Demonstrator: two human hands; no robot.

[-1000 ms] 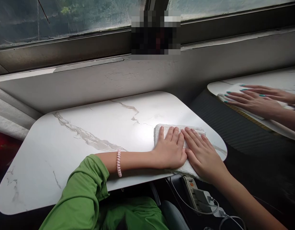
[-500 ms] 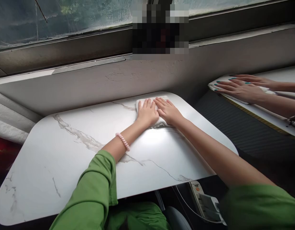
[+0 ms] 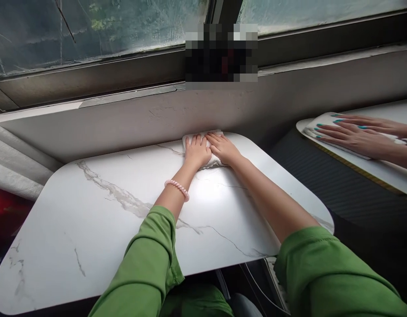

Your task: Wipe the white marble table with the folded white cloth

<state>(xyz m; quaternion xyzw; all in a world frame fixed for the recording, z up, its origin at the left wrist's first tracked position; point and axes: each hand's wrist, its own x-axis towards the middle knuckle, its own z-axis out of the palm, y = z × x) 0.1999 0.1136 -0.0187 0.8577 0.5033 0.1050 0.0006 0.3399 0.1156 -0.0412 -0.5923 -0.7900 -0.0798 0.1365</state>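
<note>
White cloth (image 3: 211, 163) lies under both hands' flattened fingers (image 3: 198, 140), pressed against the desk (image 3: 124, 237) at its far edge.

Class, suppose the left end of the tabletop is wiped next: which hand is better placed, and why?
Left, probably: the left hand rests on the white cloth, nearer that end of the tabletop; the right hand lies farther away.
</note>
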